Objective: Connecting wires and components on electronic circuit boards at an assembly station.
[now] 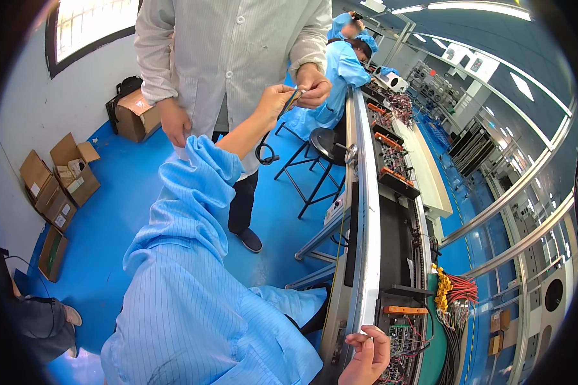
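Note:
My left arm, in a striped blue sleeve, stretches forward to a person in a white coat. My left hand is closed on the end of a black cable, where thin coloured wires show. The cable hangs below it in a loop with a dark plug. Just beside my fingers, the person's hand pinches at the wire ends. At the lower right, my right hand rests by the metal edge of the workbench, fingers curled and thumb against them. Whatever lies in them is too small to make out.
Close to my right hand are a green circuit board and an orange bar. Bundled wires lie farther right. A black stool stands beside the bench. Cardboard boxes sit on the blue floor to the left. Other people work farther off.

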Available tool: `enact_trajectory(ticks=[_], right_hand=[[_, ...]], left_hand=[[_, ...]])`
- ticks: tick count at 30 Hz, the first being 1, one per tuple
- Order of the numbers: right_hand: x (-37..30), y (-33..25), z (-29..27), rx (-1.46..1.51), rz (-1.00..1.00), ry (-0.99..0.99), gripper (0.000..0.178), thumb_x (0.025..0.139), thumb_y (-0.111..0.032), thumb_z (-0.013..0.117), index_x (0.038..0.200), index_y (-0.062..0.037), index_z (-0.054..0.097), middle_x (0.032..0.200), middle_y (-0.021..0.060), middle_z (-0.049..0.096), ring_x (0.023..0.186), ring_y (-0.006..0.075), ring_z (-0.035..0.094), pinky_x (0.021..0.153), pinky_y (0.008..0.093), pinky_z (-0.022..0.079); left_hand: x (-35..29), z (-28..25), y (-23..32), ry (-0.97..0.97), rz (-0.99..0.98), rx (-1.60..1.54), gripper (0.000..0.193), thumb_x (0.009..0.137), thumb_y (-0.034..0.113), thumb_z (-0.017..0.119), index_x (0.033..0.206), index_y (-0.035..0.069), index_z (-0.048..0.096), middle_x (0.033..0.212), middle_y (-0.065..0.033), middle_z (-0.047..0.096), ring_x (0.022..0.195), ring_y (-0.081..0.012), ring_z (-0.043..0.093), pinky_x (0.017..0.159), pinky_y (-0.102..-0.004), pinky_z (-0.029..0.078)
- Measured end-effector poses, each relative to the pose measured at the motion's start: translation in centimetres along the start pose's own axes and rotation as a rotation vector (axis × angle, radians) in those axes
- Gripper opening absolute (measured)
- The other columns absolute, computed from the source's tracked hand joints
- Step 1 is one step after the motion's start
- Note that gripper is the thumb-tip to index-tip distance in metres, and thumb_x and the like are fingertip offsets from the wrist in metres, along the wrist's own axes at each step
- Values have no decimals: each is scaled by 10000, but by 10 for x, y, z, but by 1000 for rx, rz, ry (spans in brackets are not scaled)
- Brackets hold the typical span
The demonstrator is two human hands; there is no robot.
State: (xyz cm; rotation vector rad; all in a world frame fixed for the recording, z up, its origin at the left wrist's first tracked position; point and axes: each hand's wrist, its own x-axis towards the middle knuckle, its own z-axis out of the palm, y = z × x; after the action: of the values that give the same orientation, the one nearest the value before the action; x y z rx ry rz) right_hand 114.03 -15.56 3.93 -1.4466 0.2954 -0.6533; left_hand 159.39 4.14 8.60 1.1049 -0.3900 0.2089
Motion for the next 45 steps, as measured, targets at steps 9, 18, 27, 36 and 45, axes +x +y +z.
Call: enact_trajectory(ticks=[9,18,27,36,45], right_hand=[[-7,-8,6,-50,1,52,191,821,-64,498,960,60,542,990,166,536,700,208,575,681,280,474],[-31,-38,-28,-196,-153,119,150,831,2,493,955,31,572,996,119,537,838,192,563,753,259,450],[-65,-43,-54,-167,134,558,133,825,-1,506,931,17,585,929,93,569,786,161,564,718,240,444],[-68,-43,-64,-239,180,722,132,820,7,503,921,11,588,866,80,591,731,141,562,683,227,442],[-68,-44,-74,-331,217,724,128,805,10,512,900,10,596,836,68,596,718,123,553,663,220,441]], left_hand=[[-127,121,96,-257,552,-139,154,832,42,474,954,1,559,953,-101,567,840,-144,491,791,-234,391],[-267,248,100,-1856,-103,-947,78,840,102,532,813,30,548,848,-143,596,590,-235,550,624,-305,457],[-315,286,73,-2007,-455,-1218,117,873,127,445,813,63,523,863,-144,581,641,-274,555,697,-360,444],[-333,282,57,-2000,-810,-1459,176,907,152,359,813,96,497,878,-146,567,693,-312,560,771,-414,430],[-355,285,56,-1877,-987,-1462,241,940,177,273,813,129,472,893,-147,552,745,-351,566,845,-468,417]])
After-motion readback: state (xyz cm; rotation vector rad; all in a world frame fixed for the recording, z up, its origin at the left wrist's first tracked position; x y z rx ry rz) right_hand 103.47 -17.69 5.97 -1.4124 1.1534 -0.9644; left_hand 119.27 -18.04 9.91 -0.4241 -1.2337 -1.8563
